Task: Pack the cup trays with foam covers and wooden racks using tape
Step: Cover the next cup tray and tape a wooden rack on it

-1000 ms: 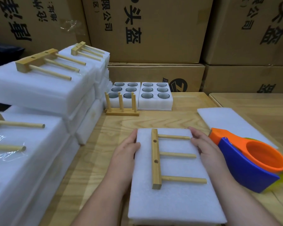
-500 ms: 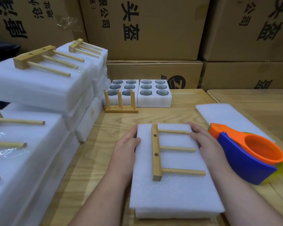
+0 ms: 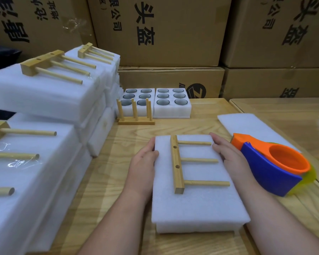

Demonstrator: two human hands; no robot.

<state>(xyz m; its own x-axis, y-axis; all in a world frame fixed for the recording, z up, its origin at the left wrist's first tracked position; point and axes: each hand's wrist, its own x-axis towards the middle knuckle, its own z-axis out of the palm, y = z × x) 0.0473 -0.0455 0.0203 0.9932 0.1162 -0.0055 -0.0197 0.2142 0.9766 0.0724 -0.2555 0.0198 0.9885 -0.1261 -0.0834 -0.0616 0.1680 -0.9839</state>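
Observation:
A foam-covered cup tray (image 3: 195,205) lies on the wooden table in front of me, its white foam cover on top. A wooden rack (image 3: 178,164) with three pegs lies flat on the cover. My left hand (image 3: 143,166) rests against the tray's left side, thumb on the cover's edge. My right hand (image 3: 228,155) lies along the right side, fingers on the cover's far corner. An orange and blue tape dispenser (image 3: 271,164) sits just right of my right hand. Two open cup trays (image 3: 171,109) stand at the back, an upright wooden rack (image 3: 135,115) before them.
Stacks of packed foam trays with racks taped on top (image 3: 44,100) fill the left side. A spare foam sheet (image 3: 247,126) lies behind the dispenser. Cardboard boxes (image 3: 162,30) wall off the back. A second table surface (image 3: 287,111) joins at the right.
The tray with the rack has shifted slightly away from me, both hands still on its sides. The view tilted down a little.

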